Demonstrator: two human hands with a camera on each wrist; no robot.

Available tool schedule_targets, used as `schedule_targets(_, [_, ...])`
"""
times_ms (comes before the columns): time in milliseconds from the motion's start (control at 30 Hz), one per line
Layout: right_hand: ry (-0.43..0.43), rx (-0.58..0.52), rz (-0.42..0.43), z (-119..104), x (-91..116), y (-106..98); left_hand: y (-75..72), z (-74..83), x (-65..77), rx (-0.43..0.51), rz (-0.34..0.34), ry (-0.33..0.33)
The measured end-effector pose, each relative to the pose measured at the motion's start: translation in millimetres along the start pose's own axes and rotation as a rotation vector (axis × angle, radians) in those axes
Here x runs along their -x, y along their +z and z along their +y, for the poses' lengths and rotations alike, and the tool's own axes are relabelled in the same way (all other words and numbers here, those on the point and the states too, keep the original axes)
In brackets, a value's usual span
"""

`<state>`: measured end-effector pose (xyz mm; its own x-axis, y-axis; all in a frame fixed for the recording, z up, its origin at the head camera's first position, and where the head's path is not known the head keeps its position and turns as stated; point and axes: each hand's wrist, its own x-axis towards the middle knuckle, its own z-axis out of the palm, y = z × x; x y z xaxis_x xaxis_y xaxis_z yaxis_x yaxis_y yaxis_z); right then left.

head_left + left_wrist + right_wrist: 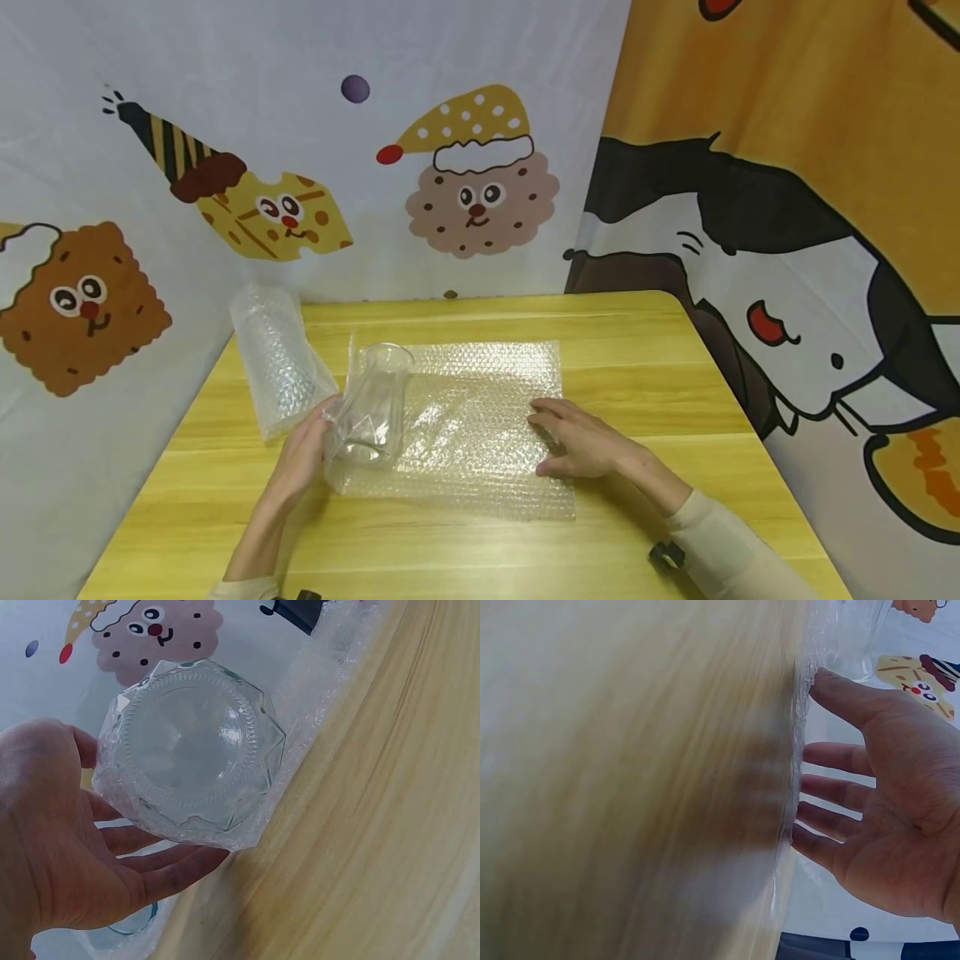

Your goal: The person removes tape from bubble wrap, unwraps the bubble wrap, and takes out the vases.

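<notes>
A clear glass vase with a flared lip and faceted base lies on its side on a sheet of bubble wrap. My left hand grips the sheet's left edge, which is lifted against the vase's side. In the left wrist view, the vase's round base faces the camera, with fingers and thumb of that hand about the wrap at its side. At the sheet's right edge, my right hand rests its spread fingertips on the wrap; in the right wrist view its fingers are nearly straight.
A bundle of bubble wrap lies at the table's back left, close beyond my left hand. The wooden table backs onto a printed cloth with cartoon figures, which also hangs along both sides.
</notes>
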<state>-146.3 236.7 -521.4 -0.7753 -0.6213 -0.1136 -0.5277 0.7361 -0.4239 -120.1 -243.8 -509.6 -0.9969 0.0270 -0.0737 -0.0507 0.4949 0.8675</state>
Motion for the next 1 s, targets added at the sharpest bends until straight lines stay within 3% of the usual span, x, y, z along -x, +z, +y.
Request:
schedule_targets(433, [0.007,-0.012,0.004,-1,1,1,-4.5,0.3,2.3,-0.038,0.008,-0.015])
schedule_targets(667, [0.008,-0.014,0.005,-1,1,2,-10.0,-6.3,2.6,0.022,0.023,-0.027])
schedule_targets(800, [0.011,-0.013,0.0,0,1,1,-12.7,-9.7,2.5,-0.011,0.061,-0.044])
schedule_targets(1000, [0.01,-0.006,-0.002,0,1,0,-15.4,-7.6,4.6,-0.151,0.2,0.019])
